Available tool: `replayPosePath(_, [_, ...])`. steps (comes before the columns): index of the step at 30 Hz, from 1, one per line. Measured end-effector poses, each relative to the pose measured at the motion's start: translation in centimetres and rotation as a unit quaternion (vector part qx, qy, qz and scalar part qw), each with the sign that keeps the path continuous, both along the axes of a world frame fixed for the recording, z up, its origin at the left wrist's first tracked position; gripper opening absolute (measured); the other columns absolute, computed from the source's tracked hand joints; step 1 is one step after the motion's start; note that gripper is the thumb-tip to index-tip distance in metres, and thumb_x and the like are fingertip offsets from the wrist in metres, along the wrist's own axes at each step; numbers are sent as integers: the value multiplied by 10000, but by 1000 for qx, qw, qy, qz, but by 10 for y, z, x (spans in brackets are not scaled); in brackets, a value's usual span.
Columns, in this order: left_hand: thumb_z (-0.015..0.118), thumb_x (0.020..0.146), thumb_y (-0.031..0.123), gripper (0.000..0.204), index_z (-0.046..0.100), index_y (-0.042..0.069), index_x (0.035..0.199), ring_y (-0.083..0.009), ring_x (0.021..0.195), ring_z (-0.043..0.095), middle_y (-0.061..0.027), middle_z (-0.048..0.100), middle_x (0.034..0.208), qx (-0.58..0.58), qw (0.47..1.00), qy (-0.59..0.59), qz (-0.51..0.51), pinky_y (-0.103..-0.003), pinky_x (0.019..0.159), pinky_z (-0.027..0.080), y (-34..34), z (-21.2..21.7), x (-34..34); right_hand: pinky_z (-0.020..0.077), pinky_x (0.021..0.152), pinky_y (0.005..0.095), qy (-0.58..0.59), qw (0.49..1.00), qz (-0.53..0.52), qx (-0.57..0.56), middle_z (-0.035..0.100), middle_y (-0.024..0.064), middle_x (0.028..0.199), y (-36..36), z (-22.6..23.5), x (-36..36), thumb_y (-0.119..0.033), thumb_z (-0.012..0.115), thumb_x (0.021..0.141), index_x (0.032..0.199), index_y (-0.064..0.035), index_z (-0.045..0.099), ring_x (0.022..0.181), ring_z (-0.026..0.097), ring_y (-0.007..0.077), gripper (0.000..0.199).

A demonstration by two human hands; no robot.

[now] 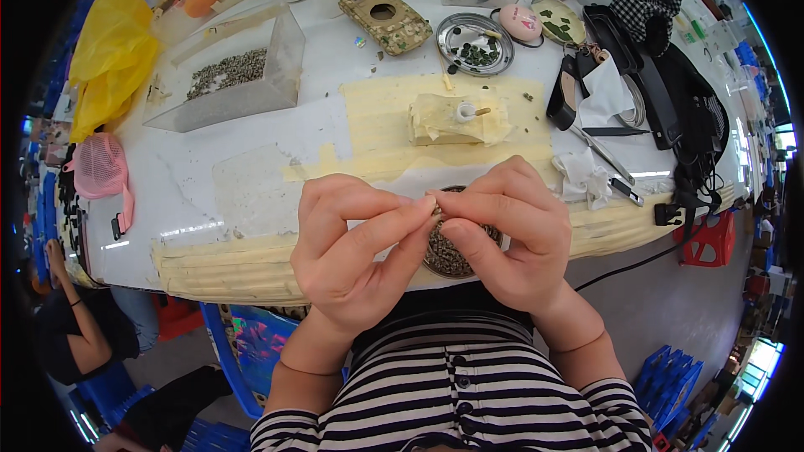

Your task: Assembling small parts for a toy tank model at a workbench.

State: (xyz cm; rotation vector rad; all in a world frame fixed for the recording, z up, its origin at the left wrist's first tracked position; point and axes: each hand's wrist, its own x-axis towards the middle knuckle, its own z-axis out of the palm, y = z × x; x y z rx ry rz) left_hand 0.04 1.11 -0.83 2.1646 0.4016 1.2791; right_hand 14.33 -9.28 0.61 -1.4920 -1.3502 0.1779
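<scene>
My left hand [356, 251] and my right hand [515, 234] meet fingertip to fingertip above a round dish [452, 264] filled with small grey-brown parts. The left thumb and forefinger pinch a tiny piece [436, 210], mostly covered by the fingertips, so its kind cannot be made out. The right fingers are closed at the same spot, and what they grip is hidden. Beyond the hands, a taped block [452, 121] with a small white cup-shaped piece and a thin stick sits on the taped tabletop [368, 105].
At the left stands a clear bin [285, 75] of small parts, near a yellow bag [113, 50] and a pink mesh pouch [99, 166]. A camouflage model hull [387, 29] and metal dish [477, 21] lie farther back. Tweezers [603, 151] and black cases [645, 88] crowd the right.
</scene>
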Motion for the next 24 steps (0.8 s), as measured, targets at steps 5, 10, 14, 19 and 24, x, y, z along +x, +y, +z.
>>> replayPosePath(5, [834,617,-4,348,778,82,950,-210,815,559,-15,664,891,40,999,21,-4,-308,703,466,-1,4,0,434,633,286,220,971,69,-60,637,34,727,0,1,2,-91,773,823,883,-18,734,679,543,168,102])
replayPosePath(10, [832,611,-12,346,776,79,940,-215,814,560,-18,661,884,33,999,22,3,-310,704,467,-1,3,1,420,629,282,204,977,35,-45,630,4,723,0,1,0,-99,797,791,868,-49,739,680,539,150,109])
replayPosePath(14, [829,626,-29,350,764,73,954,-218,805,565,-24,657,873,24,999,20,10,-313,702,469,-1,2,2,395,637,290,-105,992,-61,31,628,-27,729,0,4,1,-108,833,700,900,-97,760,675,529,146,213])
replayPosePath(19, [827,641,-34,347,752,68,965,-216,791,568,-25,659,877,-5,1000,-2,13,-316,695,470,0,-3,2,389,659,296,-197,976,-74,46,644,-27,752,-4,7,-4,-121,834,670,965,-107,772,684,535,156,302])
replayPosePath(24, [830,636,-19,351,764,82,966,-210,811,563,-14,662,890,5,1000,3,-17,-314,696,465,0,2,0,398,655,295,34,999,7,-3,648,-12,753,0,-2,1,-113,830,701,921,-79,758,687,538,167,233])
